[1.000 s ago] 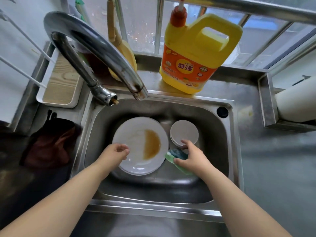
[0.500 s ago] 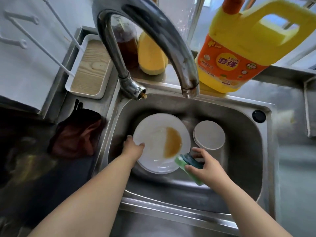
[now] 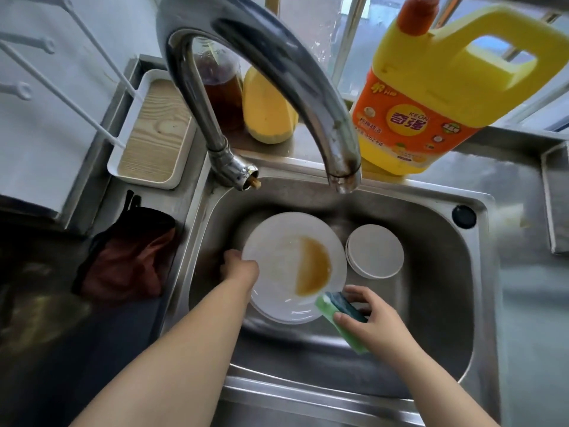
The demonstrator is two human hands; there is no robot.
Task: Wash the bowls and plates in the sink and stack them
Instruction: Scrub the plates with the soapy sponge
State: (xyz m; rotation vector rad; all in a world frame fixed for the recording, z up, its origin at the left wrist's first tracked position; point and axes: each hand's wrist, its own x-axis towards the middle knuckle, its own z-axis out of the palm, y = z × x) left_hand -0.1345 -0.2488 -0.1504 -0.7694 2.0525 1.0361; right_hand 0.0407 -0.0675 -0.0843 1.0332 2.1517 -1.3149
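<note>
Left hand (image 3: 238, 268) grips the left rim of the large white plate (image 3: 277, 260), fingers curled over the edge; the plate lies tilted in the sink (image 3: 437, 318), with at least one more plate rim showing beneath it. Right hand (image 3: 374, 318) pinches a green and dark sponge (image 3: 337, 312) between thumb and fingers, its end touching the plate's lower right rim. No water is seen running from the tap (image 3: 341, 167).

Handling, as judged: the plate appears rigid, glazed and breakable, likely slippery once soaped; the rim hold is the sound one, with the thumb on top. The sponge is soft and will compress under pressure.

Contents: the plate holds a pool of brown liquid (image 3: 314, 266) gathered on its right half. A stack of small white dishes (image 3: 375, 251) sits just beside it to the right, apparently clean of residue on top. A yellow detergent jug (image 3: 431, 97) stands behind the sink; washing has barely started
</note>
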